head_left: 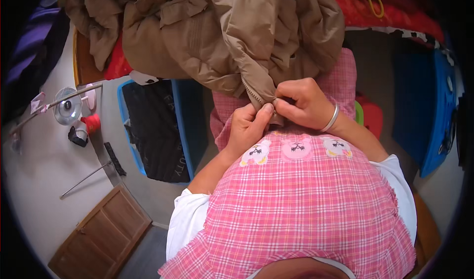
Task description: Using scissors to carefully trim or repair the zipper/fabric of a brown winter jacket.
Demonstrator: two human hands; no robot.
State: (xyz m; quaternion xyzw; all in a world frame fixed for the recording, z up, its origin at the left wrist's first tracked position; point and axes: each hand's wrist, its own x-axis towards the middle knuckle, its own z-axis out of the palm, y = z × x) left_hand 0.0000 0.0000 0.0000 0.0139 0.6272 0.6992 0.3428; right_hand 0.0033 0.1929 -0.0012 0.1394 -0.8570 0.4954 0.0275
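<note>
In the head view I see a brown jacket heaped over a desk spread with red cloth, one edge of it hanging toward the wearer's lap. At the near end of the jacket, both hands are drawn in tight. The left hand pinches the jacket's edge between thumb and forefinger, right by the toothed zip. The right hand, a silvery bangle on its wrist, grips the same edge just beside it, fingers curled and thumb pressed in; the exact bit of cloth or zip in it is hidden.

Nearest to me below the jacket is a pink checked apron over white sleeves, with three sewn animal faces along its upper part.

For writing, look left and below the jacket: a blue tub holds a black cloth printed with big pale capitals, running lengthwise and partly lost at the edge. Farther left of the jacket stands a fan, the mark on its hub too small to read. Right of the jacket, a yellow loop lies on the red cloth, and lower down sits a large blue container.
</note>
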